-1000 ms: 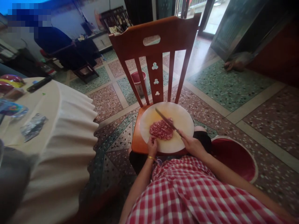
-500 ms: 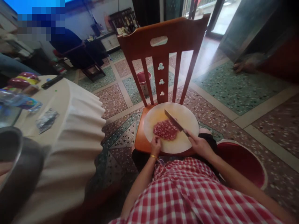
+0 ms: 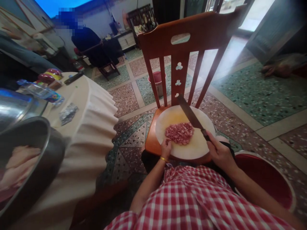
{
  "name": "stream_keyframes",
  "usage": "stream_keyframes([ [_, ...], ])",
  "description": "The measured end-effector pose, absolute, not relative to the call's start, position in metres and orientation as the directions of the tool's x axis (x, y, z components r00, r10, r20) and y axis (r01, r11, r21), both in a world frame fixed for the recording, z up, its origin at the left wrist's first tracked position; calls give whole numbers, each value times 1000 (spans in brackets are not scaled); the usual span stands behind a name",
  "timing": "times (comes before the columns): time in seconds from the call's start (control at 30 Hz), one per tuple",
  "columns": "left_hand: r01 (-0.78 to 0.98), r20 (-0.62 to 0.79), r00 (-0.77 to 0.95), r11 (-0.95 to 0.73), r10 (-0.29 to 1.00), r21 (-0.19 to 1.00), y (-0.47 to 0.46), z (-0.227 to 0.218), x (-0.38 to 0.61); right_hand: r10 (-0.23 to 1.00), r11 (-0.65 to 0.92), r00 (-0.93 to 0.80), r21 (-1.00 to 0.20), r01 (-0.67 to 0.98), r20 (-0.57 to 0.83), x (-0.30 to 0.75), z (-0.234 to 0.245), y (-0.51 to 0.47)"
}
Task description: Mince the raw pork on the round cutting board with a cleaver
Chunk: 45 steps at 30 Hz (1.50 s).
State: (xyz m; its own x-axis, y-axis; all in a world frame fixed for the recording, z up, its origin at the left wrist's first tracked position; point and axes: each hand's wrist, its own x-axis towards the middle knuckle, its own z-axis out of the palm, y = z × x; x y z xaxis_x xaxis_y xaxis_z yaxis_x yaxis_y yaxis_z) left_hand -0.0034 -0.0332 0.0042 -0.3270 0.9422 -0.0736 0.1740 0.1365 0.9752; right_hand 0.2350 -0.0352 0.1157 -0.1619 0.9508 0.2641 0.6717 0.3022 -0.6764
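Centre of frame: meat (image 3: 179,133) on a board (image 3: 200,145), likely soft and slippery, best gathered from its edges. Right grip (image 3: 222,156): closed round the handle (image 3: 205,134) of the knife (image 3: 191,114), probably stiff and weighty. Left grip (image 3: 166,147): at the meat's lower-left edge; whether pinching, cannot tell.

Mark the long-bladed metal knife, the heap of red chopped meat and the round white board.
Knife (image 3: 191,114): head view, middle of the blade.
Chopped meat (image 3: 179,133): head view, centre of the heap.
Board (image 3: 199,143): head view, bare surface right of the meat.
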Motion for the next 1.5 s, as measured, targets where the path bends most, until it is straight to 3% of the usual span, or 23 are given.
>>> stream_keyframes([
  [0.07, 156, -59, -357, 122, 932, 980, -24, 9, -15, 943, 326, -177, -674, 663, 283, 234, 109, -38],
  [0.23, 406, 117, -485, 105, 867, 908, 36, 25, -80, 969, 112, -225, -633, 766, -100, 239, 84, -39],
  [0.3, 540, 102, -460, 186, 882, 821, 69, 24, -107, 974, 135, -222, -683, 718, -41, 240, 90, -37],
  [0.4, 689, -28, -382, 305, 924, 658, 111, 11, -131, 970, 234, -203, -748, 621, 135, 237, 95, -39],
  [0.47, 751, -93, -335, 326, 937, 574, 131, -1, -136, 976, 196, -197, -747, 636, 88, 235, 86, -42],
  [0.53, 779, -119, -298, 313, 947, 543, 143, -12, -136, 976, 89, -203, -723, 685, -73, 236, 74, -43],
  [0.63, 787, -137, -281, 309, 950, 533, 154, -20, -132, 958, 20, -219, -721, 692, -184, 240, 76, -41],
  [0.83, 679, -153, -369, 379, 917, 629, 163, -15, -129, 967, 245, -209, -780, 577, 149, 233, 104, -40],
  [0.9, 641, -148, -403, 394, 903, 659, 162, -4, -134, 971, 217, -215, -760, 612, 103, 231, 89, -44],
  [1.0, 573, -120, -454, 393, 883, 719, 150, 23, -136, 971, 72, -217, -744, 664, -101, 233, 66, -47],
  [1.07, 514, -79, -427, 314, 901, 798, 132, 43, -125, 968, 24, -205, -765, 643, -141, 236, 65, -46],
  [1.17, 382, 33, -210, 51, 977, 923, 89, 64, -86, 978, 99, -207, -796, 597, -34, 236, 81, -43],
  [1.23, 419, 102, -75, -62, 992, 906, 60, 66, -54, 977, 187, -190, -795, 576, 92, 234, 87, -44],
  [1.3, 487, 139, 19, -131, 990, 863, 34, 59, -28, 974, 216, -182, -777, 591, 132, 233, 85, -47],
  [1.43, 640, 117, 32, -111, 993, 760, 0, 41, -9, 971, 86, -218, -712, 697, -97, 234, 83, -50],
  [1.5, 657, 120, 29, -109, 992, 746, -12, 36, -9, 970, 114, -235, -725, 679, -67, 233, 95, -49],
])
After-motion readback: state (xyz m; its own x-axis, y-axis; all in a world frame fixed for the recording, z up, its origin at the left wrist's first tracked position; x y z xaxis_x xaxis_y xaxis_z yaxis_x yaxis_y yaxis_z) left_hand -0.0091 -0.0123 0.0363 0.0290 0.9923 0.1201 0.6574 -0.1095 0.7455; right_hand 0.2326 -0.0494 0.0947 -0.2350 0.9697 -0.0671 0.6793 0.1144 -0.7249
